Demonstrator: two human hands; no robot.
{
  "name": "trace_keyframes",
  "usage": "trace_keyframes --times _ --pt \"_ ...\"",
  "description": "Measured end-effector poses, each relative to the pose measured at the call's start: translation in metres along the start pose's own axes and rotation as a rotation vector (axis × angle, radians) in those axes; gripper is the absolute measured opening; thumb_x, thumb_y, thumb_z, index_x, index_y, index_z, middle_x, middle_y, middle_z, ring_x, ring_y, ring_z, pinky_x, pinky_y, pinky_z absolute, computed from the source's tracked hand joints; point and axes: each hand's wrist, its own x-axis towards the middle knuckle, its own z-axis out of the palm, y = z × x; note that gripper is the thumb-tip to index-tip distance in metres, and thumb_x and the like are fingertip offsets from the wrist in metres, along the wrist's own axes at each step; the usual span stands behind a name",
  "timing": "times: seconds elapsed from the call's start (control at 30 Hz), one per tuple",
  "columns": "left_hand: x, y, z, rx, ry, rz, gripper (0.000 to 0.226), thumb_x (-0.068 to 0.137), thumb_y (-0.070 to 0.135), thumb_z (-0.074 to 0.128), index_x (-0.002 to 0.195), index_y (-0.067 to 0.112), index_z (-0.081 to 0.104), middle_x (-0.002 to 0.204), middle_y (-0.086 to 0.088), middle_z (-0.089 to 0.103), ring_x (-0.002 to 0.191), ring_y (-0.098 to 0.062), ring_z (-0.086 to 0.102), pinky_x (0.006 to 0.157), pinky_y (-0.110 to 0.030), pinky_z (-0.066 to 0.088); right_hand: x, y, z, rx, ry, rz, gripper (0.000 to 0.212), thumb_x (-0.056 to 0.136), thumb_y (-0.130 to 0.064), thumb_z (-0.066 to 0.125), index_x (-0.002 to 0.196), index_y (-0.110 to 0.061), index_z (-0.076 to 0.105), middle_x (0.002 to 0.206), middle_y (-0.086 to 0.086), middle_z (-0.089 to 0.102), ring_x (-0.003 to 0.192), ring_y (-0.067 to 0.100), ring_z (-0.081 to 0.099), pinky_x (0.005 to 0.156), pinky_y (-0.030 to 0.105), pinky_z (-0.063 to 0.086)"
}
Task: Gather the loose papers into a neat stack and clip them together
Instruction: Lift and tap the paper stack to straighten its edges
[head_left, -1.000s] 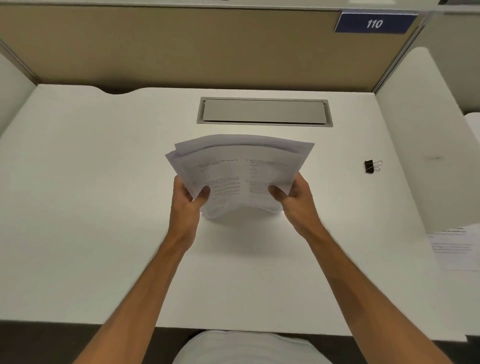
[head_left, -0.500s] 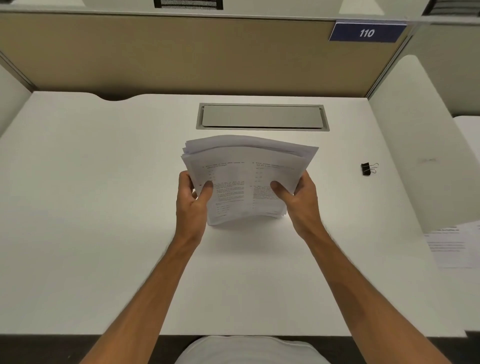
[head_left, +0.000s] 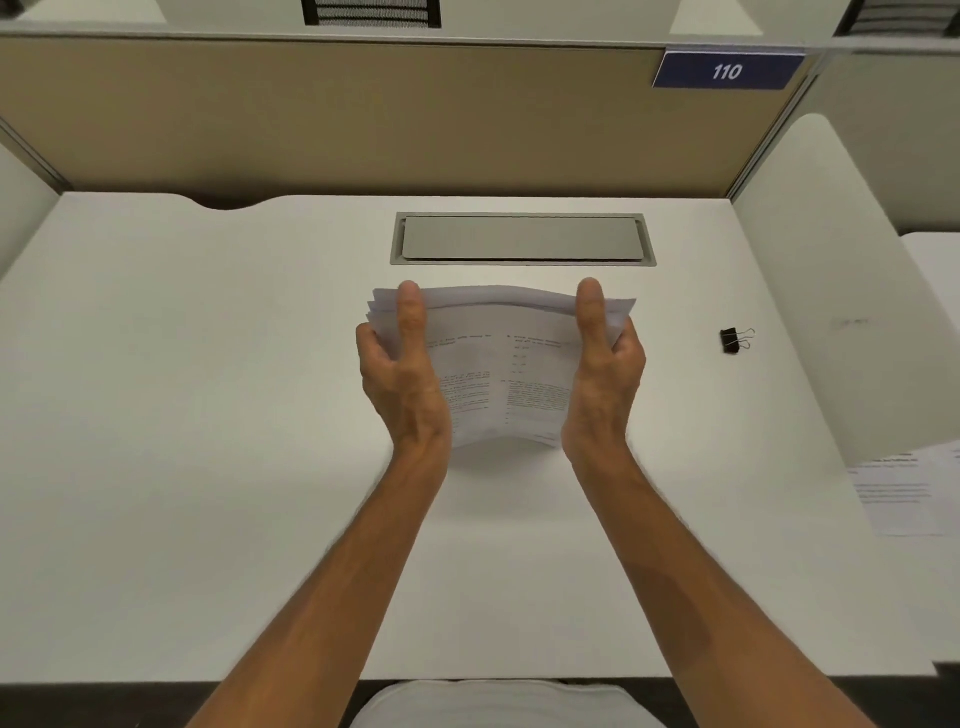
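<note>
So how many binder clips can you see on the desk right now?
1. The binder clip lies on the desk to the right of the paper stack, apart from both hands. Others could be hidden under the papers.

Both hands (head_left: 402, 384) (head_left: 605, 384) slide up the papers (head_left: 501, 374); thumbs now reach the top edge, nearer the desk hatch (head_left: 522, 240). Sheets look more squared.

Papers (head_left: 501, 374), centre frame: white, blocks of small black print. Desk (head_left: 208, 415): plain off-white. Binder clip (head_left: 730, 341), right of centre: black body, silver wire handles. Cable hatch (head_left: 522, 239), upper centre: matte grey. Partition (head_left: 337, 114), top: tan. Number plate (head_left: 727, 70), upper right: navy, white "110". Sheet (head_left: 901, 488), right edge: white, black text.
</note>
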Motion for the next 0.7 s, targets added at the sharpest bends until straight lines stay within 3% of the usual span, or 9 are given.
trace_keyframes --times 0.1,0.2,0.3,0.37,0.57,0.63,0.7 --pt "-0.001 0.004 0.005 0.002 0.078 -0.031 0.038 0.086 0.07 0.048 0.093 0.033 0.055 0.086 0.008 0.068 0.073 -0.007 0.065 0.053 -0.012 0.048 0.001 0.001 0.0 -0.034 0.038 -0.003 0.051 0.076 -0.072 0.056 0.094 -0.025 0.058 0.072 -0.016 0.066 0.067 0.003 0.064 0.057 0.017 0.05" --pt "-0.002 0.006 0.007 0.01 0.097 -0.005 0.033 0.09 0.058 0.049 0.095 0.027 0.056 0.088 0.006 0.065 0.078 -0.011 0.062 0.06 -0.023 0.048 0.001 -0.001 -0.001 -0.06 0.034 -0.043 0.034 0.078 -0.064 0.055 0.083 -0.032 0.049 0.063 -0.023 0.061 0.059 -0.006 0.06 0.058 0.02 0.048" --pt "-0.004 0.005 0.007 -0.017 0.097 0.002 0.036 0.089 0.053 0.045 0.098 0.019 0.053 0.087 0.005 0.061 0.079 -0.013 0.058 0.064 -0.028 0.046 0.001 -0.002 -0.004 -0.073 0.014 -0.071 0.043 0.078 -0.067 0.055 0.094 -0.028 0.051 0.067 -0.023 0.063 0.063 -0.005 0.062 0.061 0.022 0.051" --pt "-0.005 0.004 0.007 -0.017 0.08 0.012 0.033 0.091 0.053 0.043 0.098 0.022 0.051 0.089 0.005 0.061 0.08 -0.014 0.059 0.064 -0.028 0.047 0.001 -0.003 -0.005 -0.069 -0.005 -0.09 0.051 0.077 -0.068 0.058 0.101 -0.023 0.052 0.072 -0.02 0.064 0.068 0.0 0.064 0.063 0.022 0.052" --pt "-0.001 0.003 0.006 0.022 0.026 0.049 0.027 0.094 0.056 0.042 0.096 0.031 0.052 0.091 0.008 0.064 0.08 -0.006 0.061 0.063 -0.021 0.049 0.002 -0.003 -0.007 -0.072 -0.054 -0.103 0.049 0.081 -0.062 0.064 0.104 -0.02 0.055 0.077 -0.016 0.065 0.073 0.005 0.066 0.062 0.02 0.053" --pt "-0.001 0.001 0.002 0.043 -0.043 0.085 0.034 0.095 0.059 0.043 0.104 0.028 0.05 0.098 0.003 0.065 0.087 -0.011 0.064 0.067 -0.023 0.053 0.004 -0.004 -0.012 -0.053 -0.106 -0.098 0.048 0.081 -0.054 0.071 0.107 -0.017 0.056 0.086 -0.007 0.067 0.079 0.011 0.067 0.065 0.024 0.056" --pt "0.001 -0.005 -0.006 0.039 -0.15 0.136 0.026 0.093 0.051 0.053 0.108 0.03 0.047 0.106 0.001 0.065 0.095 -0.014 0.065 0.073 -0.026 0.056 0.008 -0.002 -0.018 -0.067 -0.175 -0.122 0.043 0.081 -0.035 0.076 0.113 -0.013 0.058 0.098 0.003 0.068 0.087 0.017 0.067 0.068 0.026 0.058"
